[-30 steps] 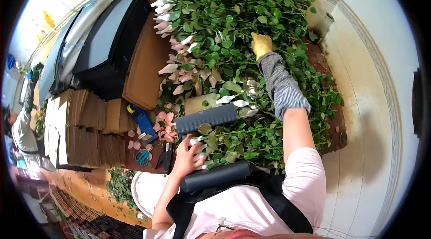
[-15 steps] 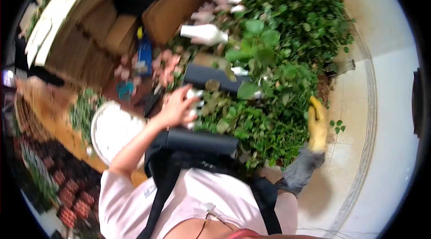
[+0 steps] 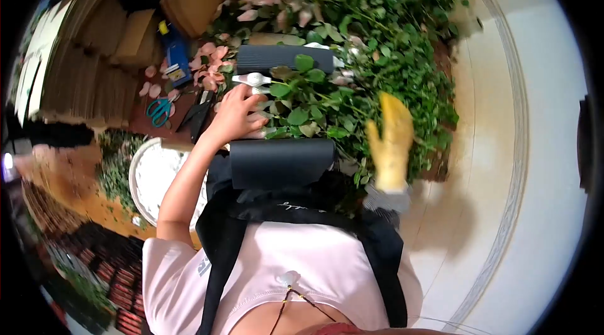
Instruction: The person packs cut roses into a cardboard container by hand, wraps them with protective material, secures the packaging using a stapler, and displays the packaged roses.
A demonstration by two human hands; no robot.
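Rose heads (image 3: 252, 79), white-sleeved, are lying by table's (image 3: 139, 125) near edge, leafy stems (image 3: 305, 108) stretching toward right edge. Left hand (image 3: 235, 116), bare, is resting on these heads, fingers spread; cannot tell whether it is gripping any. Right hand (image 3: 392, 143), yellow-gloved, is showing over stems by right edge, thumb and fingers apart. Ribbed block (image 3: 284, 59) is lying just beyond left hand. Teal scissors (image 3: 160, 109) are lying near left corner.
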